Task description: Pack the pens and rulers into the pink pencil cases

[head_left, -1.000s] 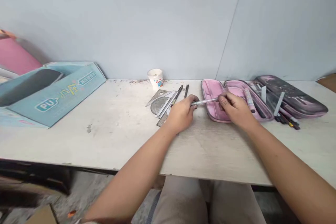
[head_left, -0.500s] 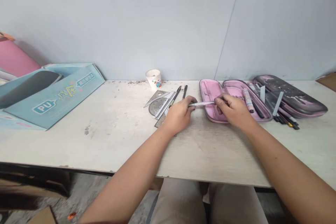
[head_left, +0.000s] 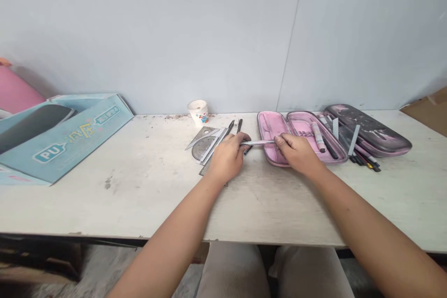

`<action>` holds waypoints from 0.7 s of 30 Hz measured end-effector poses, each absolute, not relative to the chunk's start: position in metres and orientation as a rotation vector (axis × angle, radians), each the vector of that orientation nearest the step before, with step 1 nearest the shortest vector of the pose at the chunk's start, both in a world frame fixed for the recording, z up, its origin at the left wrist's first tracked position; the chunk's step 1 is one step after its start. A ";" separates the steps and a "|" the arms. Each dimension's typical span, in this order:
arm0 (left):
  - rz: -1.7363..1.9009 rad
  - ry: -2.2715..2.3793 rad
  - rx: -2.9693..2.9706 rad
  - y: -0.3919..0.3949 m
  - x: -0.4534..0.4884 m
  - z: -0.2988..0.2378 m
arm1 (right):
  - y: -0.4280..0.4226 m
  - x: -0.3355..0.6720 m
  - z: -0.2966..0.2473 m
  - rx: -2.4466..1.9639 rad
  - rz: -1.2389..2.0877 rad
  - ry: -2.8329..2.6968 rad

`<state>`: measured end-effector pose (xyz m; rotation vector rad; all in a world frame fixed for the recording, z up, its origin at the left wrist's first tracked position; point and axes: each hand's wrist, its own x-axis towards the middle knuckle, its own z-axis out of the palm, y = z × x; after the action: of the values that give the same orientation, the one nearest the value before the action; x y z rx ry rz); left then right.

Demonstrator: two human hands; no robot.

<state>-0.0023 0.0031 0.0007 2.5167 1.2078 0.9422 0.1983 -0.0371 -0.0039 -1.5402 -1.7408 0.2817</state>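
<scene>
A slim silvery pen (head_left: 259, 142) lies level between my hands, above the table. My left hand (head_left: 228, 156) pinches its left end, and my right hand (head_left: 296, 151) pinches its right end. Behind my right hand an open pink pencil case (head_left: 274, 123) lies flat, partly covered by the hand. Inside its right half are a pale patterned marker (head_left: 318, 137) and a dark pen (head_left: 330, 149). Close to my left hand, a clear protractor set square (head_left: 202, 145), rulers (head_left: 213, 145) and black pens (head_left: 239, 125) lie in a loose pile, partly hidden by that hand.
A white paper cup (head_left: 198, 112) stands near the wall. To the right is a dark pencil case (head_left: 373, 130), with several pens and pencils (head_left: 365, 160) beside it. A light blue box (head_left: 84, 135) fills the left side. A cardboard piece (head_left: 428, 109) stands at far right.
The view has shifted slightly, so the table's things appear a little further left and lower. Both hands still hold the pen in much the same pose.
</scene>
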 end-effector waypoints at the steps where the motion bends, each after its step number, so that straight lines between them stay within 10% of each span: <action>1: 1.059 1.236 2.498 0.003 -0.003 0.001 | -0.037 0.198 -0.004 -1.543 0.255 -1.713; 6: 1.509 1.330 2.264 0.006 -0.005 0.005 | -0.036 0.199 -0.003 -1.454 0.182 -1.424; 21: 1.063 1.064 2.113 -0.007 0.008 0.009 | -0.041 0.172 -0.006 -1.393 0.386 -1.663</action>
<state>0.0082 -0.0070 0.0086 2.1130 1.0635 1.0627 0.1722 -0.0408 -0.0057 -1.3930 -1.6631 0.3860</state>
